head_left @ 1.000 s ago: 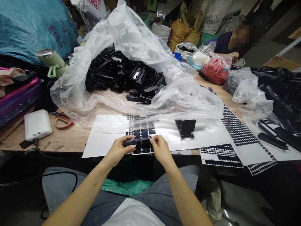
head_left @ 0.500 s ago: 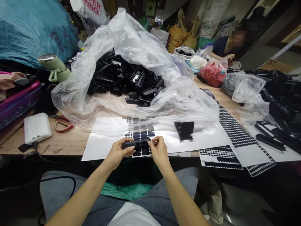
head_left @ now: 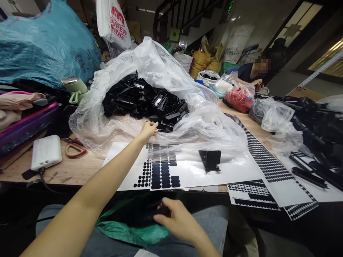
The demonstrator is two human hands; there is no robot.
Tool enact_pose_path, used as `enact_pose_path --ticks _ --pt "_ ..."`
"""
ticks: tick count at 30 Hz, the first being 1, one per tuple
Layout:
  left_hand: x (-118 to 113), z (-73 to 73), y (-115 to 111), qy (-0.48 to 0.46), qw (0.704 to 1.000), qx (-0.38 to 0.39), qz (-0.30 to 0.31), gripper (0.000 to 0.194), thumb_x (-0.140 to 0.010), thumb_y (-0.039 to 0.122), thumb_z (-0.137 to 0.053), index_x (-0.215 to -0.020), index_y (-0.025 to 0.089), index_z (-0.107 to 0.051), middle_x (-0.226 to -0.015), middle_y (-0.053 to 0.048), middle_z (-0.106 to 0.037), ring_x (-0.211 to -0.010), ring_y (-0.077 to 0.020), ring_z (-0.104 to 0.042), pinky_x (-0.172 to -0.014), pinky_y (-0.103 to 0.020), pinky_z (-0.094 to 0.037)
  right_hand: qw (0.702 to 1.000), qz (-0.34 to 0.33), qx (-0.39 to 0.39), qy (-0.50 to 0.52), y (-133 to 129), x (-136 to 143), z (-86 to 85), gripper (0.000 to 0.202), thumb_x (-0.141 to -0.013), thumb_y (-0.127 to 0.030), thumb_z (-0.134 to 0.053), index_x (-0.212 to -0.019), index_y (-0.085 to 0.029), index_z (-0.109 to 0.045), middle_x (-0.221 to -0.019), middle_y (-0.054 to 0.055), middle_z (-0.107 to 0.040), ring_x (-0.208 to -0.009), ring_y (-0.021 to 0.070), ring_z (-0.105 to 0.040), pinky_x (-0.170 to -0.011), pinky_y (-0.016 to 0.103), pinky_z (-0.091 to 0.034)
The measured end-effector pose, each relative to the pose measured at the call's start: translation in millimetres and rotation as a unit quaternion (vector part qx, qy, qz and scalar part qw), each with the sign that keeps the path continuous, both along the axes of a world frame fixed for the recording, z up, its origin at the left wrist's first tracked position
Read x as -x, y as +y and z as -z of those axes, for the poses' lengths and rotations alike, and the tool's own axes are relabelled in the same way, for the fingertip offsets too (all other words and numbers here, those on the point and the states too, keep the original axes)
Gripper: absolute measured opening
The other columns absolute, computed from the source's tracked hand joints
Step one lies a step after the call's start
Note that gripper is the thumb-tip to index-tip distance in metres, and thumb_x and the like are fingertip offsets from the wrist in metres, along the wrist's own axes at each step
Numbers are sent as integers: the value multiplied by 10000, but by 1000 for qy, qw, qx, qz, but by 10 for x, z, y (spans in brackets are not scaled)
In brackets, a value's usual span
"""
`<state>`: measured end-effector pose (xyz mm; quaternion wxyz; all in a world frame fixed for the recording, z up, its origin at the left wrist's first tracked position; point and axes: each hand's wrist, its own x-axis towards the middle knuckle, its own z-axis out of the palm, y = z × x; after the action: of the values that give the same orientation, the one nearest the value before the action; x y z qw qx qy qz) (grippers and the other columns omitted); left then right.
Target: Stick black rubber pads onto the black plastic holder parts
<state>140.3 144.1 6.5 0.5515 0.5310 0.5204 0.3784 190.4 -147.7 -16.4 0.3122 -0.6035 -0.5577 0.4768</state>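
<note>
My left hand (head_left: 149, 130) reaches to the front edge of a pile of black plastic parts (head_left: 134, 98). Its fingers are closed at the left end of a flat black plastic piece (head_left: 164, 127), which still lies at the pile's edge. Low in front of my lap, my right hand (head_left: 175, 217) is over the dark mouth of a green bag (head_left: 134, 232). Its thumb and forefinger are apart; the dark area between them shows no clear object. Below my left forearm's reach lies a sheet of black stickers (head_left: 160, 175), some spots bare.
Clear plastic sheeting (head_left: 214, 125) surrounds the pile. A small black stand (head_left: 211, 160) is on the white sheet. Scissors (head_left: 75, 150) and a white power bank (head_left: 46, 151) lie left. More sticker sheets (head_left: 264, 160) are right. A co-worker (head_left: 248, 73) sits at the far right.
The black part both hands held over the stickers is out of sight. My left hand has moved forward to the pile; my right hand has dropped down over the green bag. The view has tilted up.
</note>
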Motion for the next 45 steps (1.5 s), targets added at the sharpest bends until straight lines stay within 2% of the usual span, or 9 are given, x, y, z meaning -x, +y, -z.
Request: enact_pose_path --ticks 4,7,11,17,21,27,32,37,45 --pt "-490 34 374 -33 998 53 -8 263 -807 256 -567 -1017 101 -535 -825 -47 -591 -647 -118 -571 -563 -261 -485 997 -18 2 -81 -112 164 165 97 -687 -207 -623 -775 -210 -582 -711 -19 -590 -636 133 -543 -556 211 -368" --pt "-562 47 408 -68 994 81 5 254 -799 191 -576 -1034 111 -521 -860 -40 -582 -673 -116 -579 -590 -276 -509 994 27 10 -103 -90 189 172 323 -669 -254 -664 -974 -231 -560 -792 -1 -607 -611 136 -545 -567 230 -386" --pt "-191 6 248 -110 991 67 21 337 -618 24 -674 -916 78 -527 -696 -7 -549 -610 -102 -579 -652 -300 -526 988 82 -60 -119 234 221 89 139 -831 -277 -474 -914 -206 -561 -838 31 -604 -666 137 -549 -649 257 -416" --pt "866 30 -523 -143 987 -8 76 369 -542 74 -688 -880 121 -547 -805 -3 -561 -708 -139 -617 -751 -371 -537 963 -44 -129 -232 877 528 85 123 -822 -193 -470 -894 -187 -570 -907 68 -578 -864 195 -540 -737 308 -432" --pt "1236 169 -1021 -154 985 -26 70 378 -581 149 -687 -927 147 -537 -932 -13 -551 -816 -157 -610 -808 -391 -521 934 -95 -122 -323 959 715 102 127 -792 -134 -471 -869 -143 -572 -888 107 -565 -843 222 -532 -701 323 -434" --pt "1291 390 -1277 -152 983 20 96 402 -585 215 -720 -940 157 -540 -897 -22 -615 -805 -176 -624 -785 -361 -510 945 -84 -126 -289 785 570 -47 142 -797 -101 -428 -819 -149 -559 -841 94 -561 -792 194 -522 -701 314 -413" --pt "1307 562 -1319 -95 987 26 124 454 -608 262 -731 -1007 146 -549 -855 -47 -659 -725 -179 -636 -716 -327 -501 988 68 -93 -98 881 227 -124 128 -828 -259 -432 -763 -196 -522 -772 9 -554 -730 141 -522 -698 269 -408" --pt "1308 593 -1319 -90 987 47 122 560 -608 283 -733 -1112 127 -546 -815 -54 -681 -778 -202 -642 -762 -351 -491 973 189 -102 -89 1101 186 -9 133 -794 -246 -444 -689 -188 -501 -839 37 -518 -782 157 -509 -771 303 -403" --pt "1296 578 -1322 -80 990 46 106 602 -577 302 -751 -1117 112 -566 -759 -53 -690 -739 -213 -650 -716 -347 -507 964 217 -114 -102 1123 280 77 136 -789 -195 -433 -658 -198 -472 -848 57 -487 -847 183 -486 -843 344 -386"
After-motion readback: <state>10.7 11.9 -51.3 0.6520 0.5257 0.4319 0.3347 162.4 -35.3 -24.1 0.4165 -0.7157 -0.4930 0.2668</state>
